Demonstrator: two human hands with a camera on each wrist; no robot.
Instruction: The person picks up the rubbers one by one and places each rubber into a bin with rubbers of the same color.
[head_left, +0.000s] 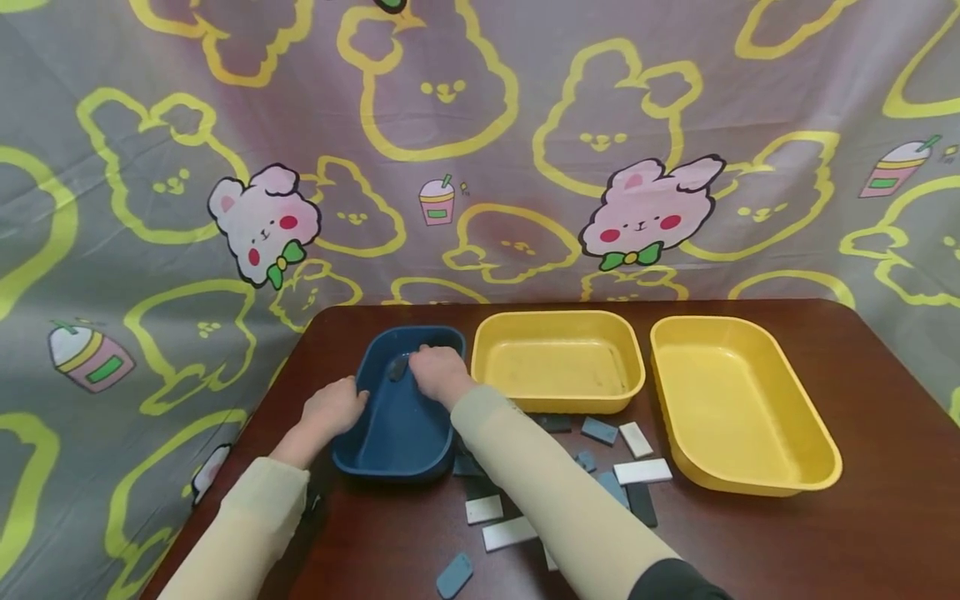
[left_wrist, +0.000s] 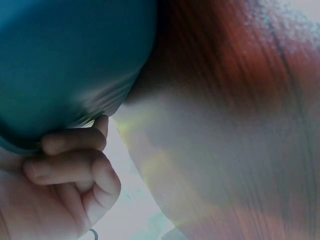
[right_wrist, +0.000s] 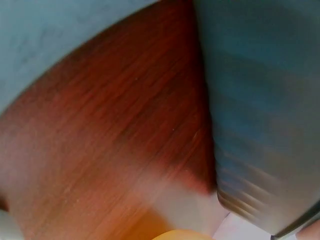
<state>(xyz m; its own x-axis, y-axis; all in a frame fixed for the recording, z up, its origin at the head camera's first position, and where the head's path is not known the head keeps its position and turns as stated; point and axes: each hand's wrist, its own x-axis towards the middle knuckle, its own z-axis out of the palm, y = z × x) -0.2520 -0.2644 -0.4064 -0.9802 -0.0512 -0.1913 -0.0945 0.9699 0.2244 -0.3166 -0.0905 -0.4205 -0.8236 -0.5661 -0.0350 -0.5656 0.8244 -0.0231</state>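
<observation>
A deep blue plastic bin (head_left: 393, 429) with rounded corners stands at the left of the table. My left hand (head_left: 335, 408) grips its left rim; in the left wrist view the curled fingers (left_wrist: 70, 167) show at the bin's edge. Over the far right part of the rim, my right hand (head_left: 438, 372) holds on with bent fingers. Only a sliver of that hand shows in the right wrist view, by the bin's rim, beside the ribbed outer wall (right_wrist: 265, 125). Inside the bin, near the right hand, lies a small dark grey piece (head_left: 398, 367).
Two yellow bins stand to the right, one at the back middle (head_left: 558, 403) and one at the far right (head_left: 738, 417). Several white, blue-grey and dark flat tiles lie scattered in front, including a white tile (head_left: 642, 472) and a blue-grey tile (head_left: 454, 576). A patterned curtain (head_left: 480, 167) hangs behind the table.
</observation>
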